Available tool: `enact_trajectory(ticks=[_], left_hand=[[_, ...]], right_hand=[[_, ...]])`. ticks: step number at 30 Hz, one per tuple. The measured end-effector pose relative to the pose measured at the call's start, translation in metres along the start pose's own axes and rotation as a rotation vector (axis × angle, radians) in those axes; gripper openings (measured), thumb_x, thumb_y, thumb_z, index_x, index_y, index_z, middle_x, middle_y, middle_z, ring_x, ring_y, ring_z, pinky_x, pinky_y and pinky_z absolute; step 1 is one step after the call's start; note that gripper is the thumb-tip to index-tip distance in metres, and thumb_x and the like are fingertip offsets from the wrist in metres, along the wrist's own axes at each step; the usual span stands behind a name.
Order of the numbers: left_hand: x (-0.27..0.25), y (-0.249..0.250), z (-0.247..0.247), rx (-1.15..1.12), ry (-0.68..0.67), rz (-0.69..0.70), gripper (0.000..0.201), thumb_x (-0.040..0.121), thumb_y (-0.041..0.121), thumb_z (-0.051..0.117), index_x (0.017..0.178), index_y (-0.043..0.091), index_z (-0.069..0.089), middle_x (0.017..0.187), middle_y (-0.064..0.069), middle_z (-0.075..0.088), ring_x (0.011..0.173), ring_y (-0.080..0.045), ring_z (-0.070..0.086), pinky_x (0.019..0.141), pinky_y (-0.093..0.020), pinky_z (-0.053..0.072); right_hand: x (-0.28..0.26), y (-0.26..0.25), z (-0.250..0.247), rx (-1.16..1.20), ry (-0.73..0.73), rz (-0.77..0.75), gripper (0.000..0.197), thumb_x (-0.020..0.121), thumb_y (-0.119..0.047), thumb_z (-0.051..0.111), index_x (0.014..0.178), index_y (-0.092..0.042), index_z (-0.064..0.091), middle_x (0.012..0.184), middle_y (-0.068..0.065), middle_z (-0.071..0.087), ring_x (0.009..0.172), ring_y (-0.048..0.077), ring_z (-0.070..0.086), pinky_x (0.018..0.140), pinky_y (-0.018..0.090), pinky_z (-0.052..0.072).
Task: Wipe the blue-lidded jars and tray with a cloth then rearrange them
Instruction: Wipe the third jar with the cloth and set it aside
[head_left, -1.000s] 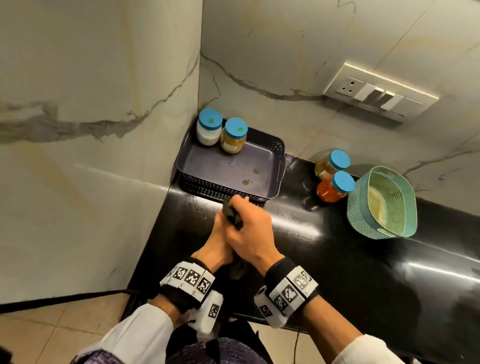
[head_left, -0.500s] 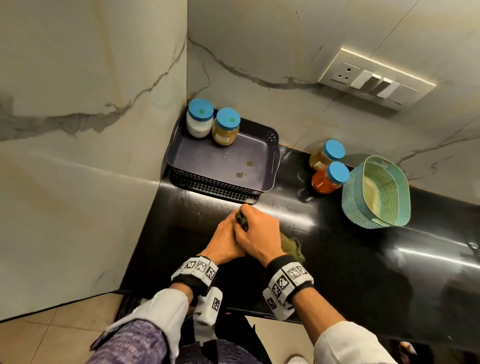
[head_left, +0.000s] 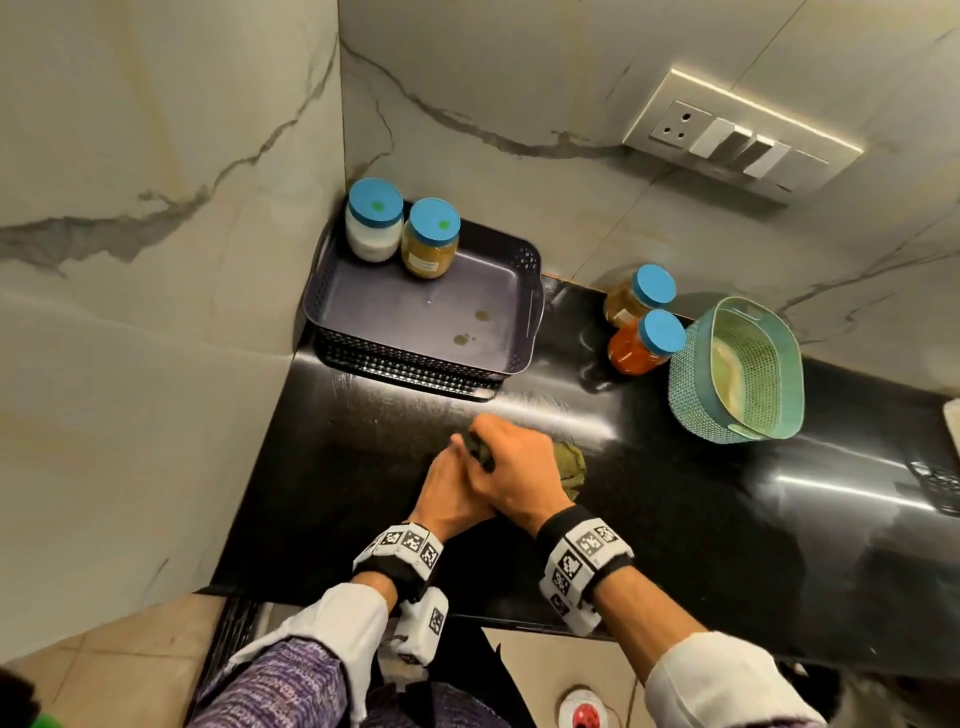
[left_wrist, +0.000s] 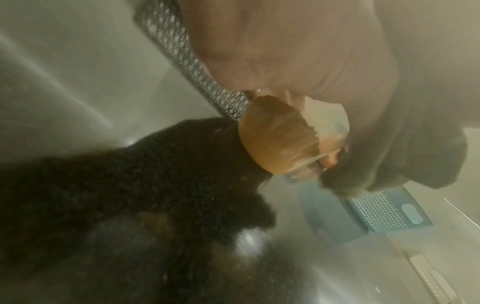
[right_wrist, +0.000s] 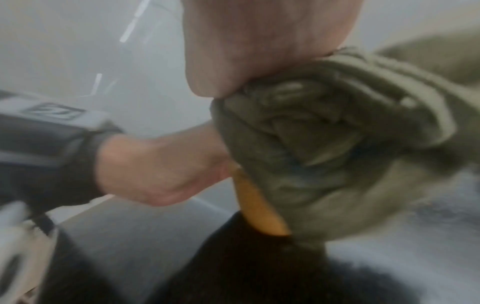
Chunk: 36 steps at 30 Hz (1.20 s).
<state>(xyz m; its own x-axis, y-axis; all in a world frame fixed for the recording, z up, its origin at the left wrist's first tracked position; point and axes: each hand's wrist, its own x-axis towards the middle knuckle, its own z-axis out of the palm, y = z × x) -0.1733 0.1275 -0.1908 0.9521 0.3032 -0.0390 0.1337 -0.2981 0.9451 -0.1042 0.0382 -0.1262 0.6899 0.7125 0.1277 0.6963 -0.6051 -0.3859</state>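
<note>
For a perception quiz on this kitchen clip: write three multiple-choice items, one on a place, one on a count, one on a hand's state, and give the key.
1. Where does the white-filled jar stand?
A. in the dark tray, back left corner
B. on the floor
C. atop another jar

2. How many blue lids show in the head view?
A. two
B. four
C. six

3. What does the right hand do?
A. lies flat and empty
B. grips the olive cloth
C. presses a wall switch

Key: 1 A, it stands inside the tray by the wall corner; 2 B, two in the tray and two on the counter; 3 B, the right wrist view shows the hand closed over the bunched cloth.
</note>
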Motion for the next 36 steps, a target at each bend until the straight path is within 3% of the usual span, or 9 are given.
enact_trajectory(ticks=[4,11,14,17,20,26,28,31,36], left_hand=[[0.004,0.002,-0.003,-0.155,-0.064,-0.008,0.051,0.069,0.017,0.085,0.115,0.024,0.063,0.103,0.004,0.073,0.092,-0.019,0.073,0.081,-0.045,0.06],[-0.001,-0.014,0.002,-0.185,0.01,0.048,0.037,0.095,0.006,0.07,0.129,0.02,0.065,0.123,0.006,0.072,0.115,-0.013,0.071,0.1,-0.039,0.058],[-0.001,-0.011,0.003,-0.162,0.064,-0.072,0.028,0.092,0.038,0.063,0.111,0.019,0.069,0.107,0.003,0.076,0.099,-0.009,0.072,0.087,-0.04,0.06],[0.001,-0.009,0.003,-0.131,0.054,-0.053,0.012,0.094,0.025,0.062,0.106,0.025,0.065,0.098,0.008,0.073,0.09,-0.007,0.071,0.076,-0.039,0.058],[0.002,0.0,-0.002,-0.137,0.029,0.027,0.039,0.085,0.016,0.066,0.123,0.023,0.065,0.113,0.008,0.071,0.103,-0.014,0.072,0.089,-0.043,0.06],[-0.01,-0.008,0.007,-0.217,0.108,-0.056,0.035,0.098,0.017,0.055,0.132,0.014,0.063,0.129,-0.009,0.07,0.118,-0.021,0.068,0.105,-0.047,0.055],[-0.012,-0.006,0.006,-0.282,0.162,-0.242,0.043,0.103,0.038,0.05,0.128,0.007,0.064,0.124,-0.022,0.071,0.109,-0.018,0.065,0.101,-0.054,0.054],[-0.009,0.001,0.004,-0.316,0.215,-0.238,0.061,0.098,0.072,0.045,0.111,0.018,0.07,0.102,-0.002,0.076,0.093,-0.011,0.069,0.088,-0.051,0.057],[-0.011,-0.003,0.015,-0.221,0.225,0.0,0.046,0.085,0.033,0.08,0.127,0.022,0.066,0.123,0.008,0.069,0.112,-0.015,0.071,0.097,-0.039,0.058]], right_hand=[[0.015,0.02,-0.013,-0.005,0.106,0.373,0.031,0.097,-0.04,0.066,0.081,-0.026,0.044,0.071,0.003,0.066,0.07,0.034,0.066,0.058,0.033,0.032],[-0.035,-0.02,-0.001,-0.019,0.012,0.142,0.022,0.084,-0.034,0.075,0.091,-0.024,0.057,0.07,-0.006,0.066,0.058,0.017,0.063,0.054,0.022,0.03],[-0.006,-0.011,0.002,-0.111,-0.022,0.056,0.023,0.089,-0.038,0.071,0.091,-0.023,0.054,0.069,-0.003,0.067,0.063,0.026,0.066,0.051,0.029,0.037],[0.014,0.001,-0.001,-0.087,-0.011,0.16,0.022,0.098,-0.04,0.062,0.092,-0.022,0.052,0.069,0.002,0.068,0.065,0.034,0.067,0.053,0.034,0.039],[0.002,0.011,-0.012,-0.064,0.049,0.336,0.02,0.097,-0.038,0.064,0.093,-0.021,0.054,0.073,0.003,0.07,0.07,0.036,0.068,0.056,0.036,0.043],[-0.029,-0.026,0.002,-0.059,-0.038,0.14,0.019,0.089,-0.038,0.068,0.094,-0.025,0.056,0.072,-0.004,0.069,0.061,0.023,0.067,0.051,0.028,0.035],[-0.011,-0.024,0.006,-0.065,-0.045,0.091,0.019,0.095,-0.04,0.062,0.093,-0.024,0.054,0.073,-0.002,0.069,0.063,0.026,0.067,0.051,0.031,0.039],[0.011,-0.009,0.004,-0.106,-0.061,0.134,0.021,0.101,-0.041,0.055,0.094,-0.022,0.051,0.073,0.003,0.07,0.067,0.036,0.068,0.054,0.037,0.044],[-0.009,0.012,-0.015,-0.068,0.002,0.397,0.023,0.102,-0.042,0.055,0.096,-0.02,0.051,0.082,0.007,0.072,0.079,0.04,0.069,0.061,0.039,0.043]])
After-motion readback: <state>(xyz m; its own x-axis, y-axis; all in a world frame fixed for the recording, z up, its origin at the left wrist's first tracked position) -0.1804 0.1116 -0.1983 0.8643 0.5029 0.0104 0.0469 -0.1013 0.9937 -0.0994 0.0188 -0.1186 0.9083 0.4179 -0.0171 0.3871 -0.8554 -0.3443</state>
